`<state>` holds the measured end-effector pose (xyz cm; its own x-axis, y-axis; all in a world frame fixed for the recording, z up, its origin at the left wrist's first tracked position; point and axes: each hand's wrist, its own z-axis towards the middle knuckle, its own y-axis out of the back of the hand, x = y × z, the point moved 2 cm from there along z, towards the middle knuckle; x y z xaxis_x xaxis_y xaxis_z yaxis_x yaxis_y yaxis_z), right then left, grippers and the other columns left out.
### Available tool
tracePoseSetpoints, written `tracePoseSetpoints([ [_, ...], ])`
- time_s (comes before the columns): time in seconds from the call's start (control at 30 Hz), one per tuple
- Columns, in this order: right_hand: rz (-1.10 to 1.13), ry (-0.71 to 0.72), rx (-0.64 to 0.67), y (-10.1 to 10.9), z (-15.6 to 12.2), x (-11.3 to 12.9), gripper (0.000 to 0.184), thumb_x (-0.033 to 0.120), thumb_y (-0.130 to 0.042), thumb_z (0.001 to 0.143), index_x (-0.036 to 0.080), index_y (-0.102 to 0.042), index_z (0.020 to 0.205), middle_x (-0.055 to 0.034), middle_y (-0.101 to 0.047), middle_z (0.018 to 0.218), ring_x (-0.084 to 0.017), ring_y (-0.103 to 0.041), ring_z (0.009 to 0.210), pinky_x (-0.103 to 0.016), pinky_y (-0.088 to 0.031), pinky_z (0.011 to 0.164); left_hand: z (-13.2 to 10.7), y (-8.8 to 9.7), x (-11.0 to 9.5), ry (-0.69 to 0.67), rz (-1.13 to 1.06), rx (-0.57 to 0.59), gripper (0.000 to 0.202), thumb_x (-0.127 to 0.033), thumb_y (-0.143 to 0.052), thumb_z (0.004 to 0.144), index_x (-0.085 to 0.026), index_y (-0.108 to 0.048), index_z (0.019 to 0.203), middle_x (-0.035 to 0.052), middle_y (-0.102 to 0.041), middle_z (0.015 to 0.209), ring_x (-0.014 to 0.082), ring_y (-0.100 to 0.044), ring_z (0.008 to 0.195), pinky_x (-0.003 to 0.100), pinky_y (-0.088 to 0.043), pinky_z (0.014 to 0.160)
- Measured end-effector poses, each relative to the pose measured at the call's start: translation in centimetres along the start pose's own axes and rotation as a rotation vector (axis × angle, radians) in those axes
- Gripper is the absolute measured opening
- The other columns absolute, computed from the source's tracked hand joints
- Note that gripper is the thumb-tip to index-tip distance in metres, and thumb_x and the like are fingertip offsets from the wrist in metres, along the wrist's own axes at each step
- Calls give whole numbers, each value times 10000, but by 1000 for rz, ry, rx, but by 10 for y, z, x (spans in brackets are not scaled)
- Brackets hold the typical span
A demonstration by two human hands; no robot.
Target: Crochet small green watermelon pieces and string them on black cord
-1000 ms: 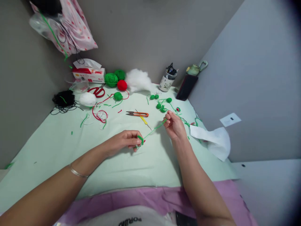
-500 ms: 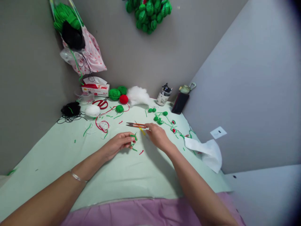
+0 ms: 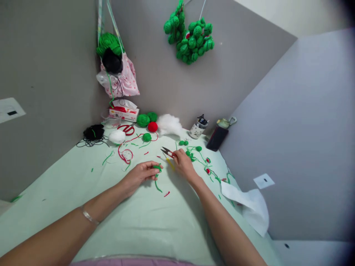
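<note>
My left hand is closed over the table, pinching a small piece of green yarn work between thumb and fingers. A green yarn tail hangs below it to the tabletop. To the right, my right hand grips a pair of thread snips, the dark blades pointing left and parted. A thin yellow tool shows beside the right fingers, slightly blurred; whether the hand holds it I cannot tell. Short red yarn scraps lie near both hands.
Along the back stand a tissue box, green yarn balls, a red ball, white stuffing, a pen cup and a phone. Red-handled scissors lie left. Small green crocheted pieces lie right.
The view has tilted up and shifted left. The snips have turned, their blades now apart and angled up-left. The green yarn tail below my left hand hangs longer in view.
</note>
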<state>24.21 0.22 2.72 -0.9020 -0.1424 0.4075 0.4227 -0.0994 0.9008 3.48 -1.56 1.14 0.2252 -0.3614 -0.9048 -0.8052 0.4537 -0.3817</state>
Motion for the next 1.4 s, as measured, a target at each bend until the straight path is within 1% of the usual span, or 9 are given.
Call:
tracePoseSetpoints([
  [0.1, 155, -12, -15, 10, -19, 0, 405, 210, -241, 975, 130, -611, 1120, -50, -603, 845, -167, -540, 726, -268, -434, 663, 0, 1, 0, -20, -2, -42, 371, -326, -803, 711, -157, -691, 1022, 8, -616, 854, 95, -563, 651, 254, -472, 699],
  [0.17, 323, -15, 24, 13, -33, 4, 449, 336, -243, 1010, 145, -632, 1127, -3, -548, 719, -143, -478, 613, -245, -386, 561, -1, 1, -1, -46, 17, -66, 399, -337, -793, 724, -165, -683, 1067, -4, -598, 808, 102, -567, 658, 255, -473, 700],
  [0.27, 633, -73, 102, 11, -49, 11, 446, 518, -452, 949, 157, -709, 1001, 30, -447, 625, -119, -381, 565, -240, -295, 523, -1, 1, 2, -74, 47, -86, 439, -356, -783, 737, -172, -673, 1120, -3, -596, 808, 108, -566, 658, 260, -473, 695],
  [0.33, 709, -112, 133, 7, -53, 14, 415, 529, -561, 892, 151, -732, 920, 26, -445, 621, -116, -363, 585, -247, -273, 545, 1, 2, 5, -74, 58, -84, 467, -366, -778, 742, -178, -668, 1155, 11, -617, 877, 106, -566, 662, 262, -472, 698],
  [0.53, 758, -150, 180, -1, -54, 18, 366, 498, -636, 844, 156, -751, 907, 0, -531, 682, -127, -383, 637, -261, -273, 572, 2, 3, 11, -54, 97, -44, 423, -371, -749, 784, -195, -679, 1162, 0, -625, 886, 91, -543, 670, 240, -442, 699],
  [0.7, 760, -154, 205, 1, -54, 22, 315, 435, -631, 850, 137, -730, 827, 15, -460, 635, -113, -333, 622, -265, -247, 573, 1, 2, 10, -50, 143, -16, 384, -372, -722, 811, -190, -688, 1147, 8, -641, 887, 99, -517, 669, 238, -417, 682],
  [0.83, 745, -143, 204, 0, -54, 22, 316, 433, -619, 856, 138, -725, 813, 13, -461, 645, -112, -335, 628, -263, -250, 578, 1, 1, 11, -40, 167, -6, 387, -383, -716, 814, -190, -690, 1149, 6, -640, 855, 105, -515, 679, 240, -413, 687],
  [1.03, 729, -150, 227, -1, -55, 20, 337, 452, -615, 853, 130, -713, 834, 23, -418, 640, -108, -312, 624, -262, -225, 571, 3, 1, 12, -43, 154, -15, 386, -386, -725, 794, -188, -694, 1124, 31, -655, 965, 108, -515, 681, 261, -431, 698],
  [1.4, 741, -161, 219, -3, -54, 19, 356, 475, -625, 845, 137, -737, 835, 3, -503, 659, -118, -361, 635, -266, -269, 591, 2, 2, 12, -51, 166, 4, 358, -379, -711, 811, -194, -697, 1117, -8, -632, 824, 103, -524, 678, 252, -418, 697],
])
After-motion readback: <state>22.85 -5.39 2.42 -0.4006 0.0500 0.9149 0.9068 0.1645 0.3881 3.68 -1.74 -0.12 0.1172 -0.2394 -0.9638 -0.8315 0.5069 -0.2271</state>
